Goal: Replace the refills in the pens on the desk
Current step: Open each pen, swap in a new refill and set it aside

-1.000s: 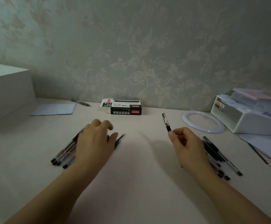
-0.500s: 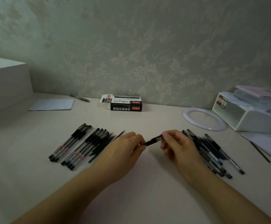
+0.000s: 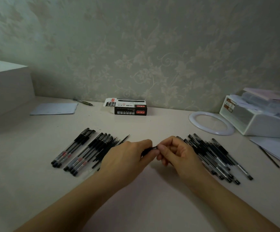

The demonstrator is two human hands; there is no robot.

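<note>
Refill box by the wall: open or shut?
Open. The refill box has its left end flap swung out. Its contents cannot be seen.

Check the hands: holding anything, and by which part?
Both hands grip one black pen between them: left hand pinches one end, right hand the other. Which end is tip or cap cannot be told; fingers cover most of it.

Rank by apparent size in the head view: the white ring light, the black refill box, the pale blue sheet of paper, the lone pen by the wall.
1. White ring light
2. Pale blue sheet of paper, though foreshortened, so close to the ring
3. Black refill box
4. Lone pen by the wall
</note>
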